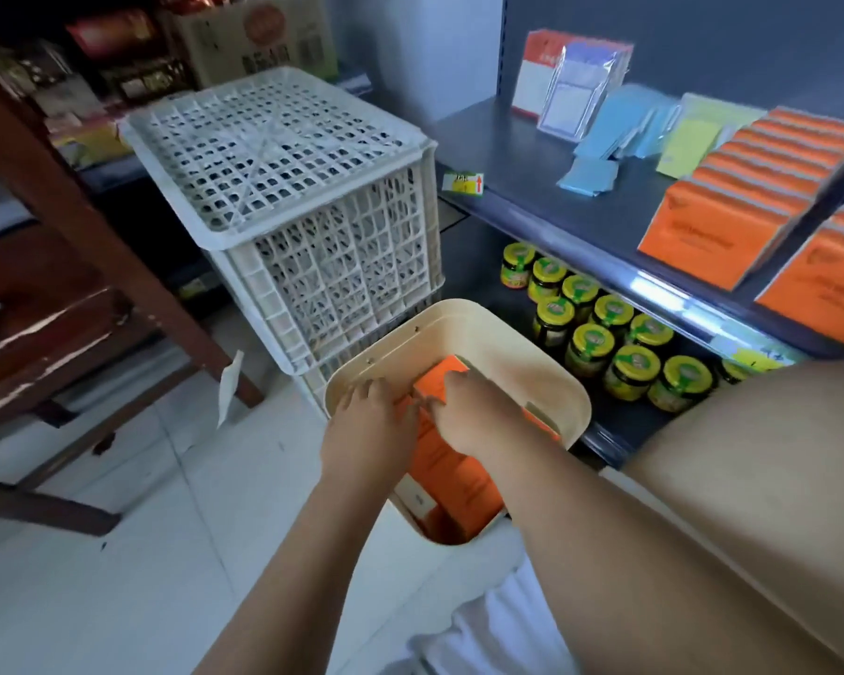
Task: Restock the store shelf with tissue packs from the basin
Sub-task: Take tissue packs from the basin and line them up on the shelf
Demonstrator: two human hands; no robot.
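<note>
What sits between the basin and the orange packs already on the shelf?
In the head view, rows of yellow-lidded jars on the lower shelf, then the upper shelf's front edge, separate the basin from the orange packs.

Upper shelf (532, 187): orange tissue packs (732, 207) in rows, blue packs (615, 138) beside them.
Lower shelf (620, 416): yellow-lidded jars (590, 343) in rows.
Floor (142, 577): stacked white lattice crates (313, 226).
</note>
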